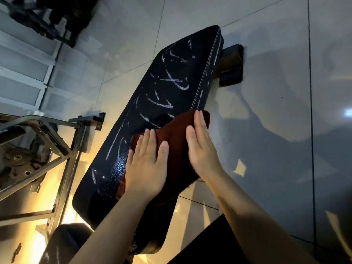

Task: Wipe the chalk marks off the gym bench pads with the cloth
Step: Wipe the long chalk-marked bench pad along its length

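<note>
A long black bench pad (167, 88) runs from the near left to the far right, streaked with white chalk marks (171, 80) over its far and middle parts. A dark red-brown cloth (177, 149) lies spread on the near half of the pad and hangs over its right edge. My left hand (146, 164) presses flat on the cloth's left part, fingers straight. My right hand (202, 147) lies flat on the cloth's right part at the pad's edge, fingers straight and pointing away from me.
A black bench foot (231, 65) sticks out on the grey tiled floor (276, 111) to the right. A metal frame with weight plates (28, 159) stands at the left. A second dark pad (66, 242) sits near the bottom left.
</note>
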Available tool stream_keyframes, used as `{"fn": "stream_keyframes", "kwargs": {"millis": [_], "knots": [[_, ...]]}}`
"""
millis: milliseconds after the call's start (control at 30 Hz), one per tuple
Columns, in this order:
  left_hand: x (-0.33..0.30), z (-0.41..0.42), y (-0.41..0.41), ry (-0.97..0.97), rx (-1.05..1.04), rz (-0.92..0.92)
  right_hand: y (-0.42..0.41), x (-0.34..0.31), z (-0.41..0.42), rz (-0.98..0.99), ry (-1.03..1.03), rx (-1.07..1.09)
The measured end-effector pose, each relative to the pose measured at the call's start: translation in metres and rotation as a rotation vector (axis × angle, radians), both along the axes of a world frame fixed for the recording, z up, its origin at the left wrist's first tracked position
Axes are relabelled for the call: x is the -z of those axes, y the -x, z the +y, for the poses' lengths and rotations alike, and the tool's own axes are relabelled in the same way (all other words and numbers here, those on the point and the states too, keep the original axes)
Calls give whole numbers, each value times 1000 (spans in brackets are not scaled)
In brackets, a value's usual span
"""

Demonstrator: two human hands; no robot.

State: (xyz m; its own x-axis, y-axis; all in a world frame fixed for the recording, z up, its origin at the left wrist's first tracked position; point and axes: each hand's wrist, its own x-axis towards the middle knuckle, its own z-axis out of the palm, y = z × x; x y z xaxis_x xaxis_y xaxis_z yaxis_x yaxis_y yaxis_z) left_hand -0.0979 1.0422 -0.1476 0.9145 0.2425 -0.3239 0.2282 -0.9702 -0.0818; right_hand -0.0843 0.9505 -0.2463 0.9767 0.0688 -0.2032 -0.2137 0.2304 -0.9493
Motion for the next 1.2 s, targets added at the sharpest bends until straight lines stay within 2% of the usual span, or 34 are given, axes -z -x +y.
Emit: {"fn": "stream_keyframes", "kwargs": {"millis": [133,333,600,800,900,1067,1200], "knots": [[3,-1,-9,-8,-13,-9,-1,1,3,-12,-2,43],[2,-1,-7,-16,7,6,77,-5,18,-83,-38,-66],[4,-1,-8,-23,8,-28,-15,-1,-9,-53,-58,6],[4,0,-7,-18,20,-34,64,-11,13,-68,-214,-37],[5,1,-6,-18,14,-39,49,-8,10,-69,-179,-36],[5,0,-8,-33,8,-32,-21,-2,-15,-6,-120,-14],[3,-1,-7,-39,14,-24,28,-15,-2,-34,-141,-72]]}}
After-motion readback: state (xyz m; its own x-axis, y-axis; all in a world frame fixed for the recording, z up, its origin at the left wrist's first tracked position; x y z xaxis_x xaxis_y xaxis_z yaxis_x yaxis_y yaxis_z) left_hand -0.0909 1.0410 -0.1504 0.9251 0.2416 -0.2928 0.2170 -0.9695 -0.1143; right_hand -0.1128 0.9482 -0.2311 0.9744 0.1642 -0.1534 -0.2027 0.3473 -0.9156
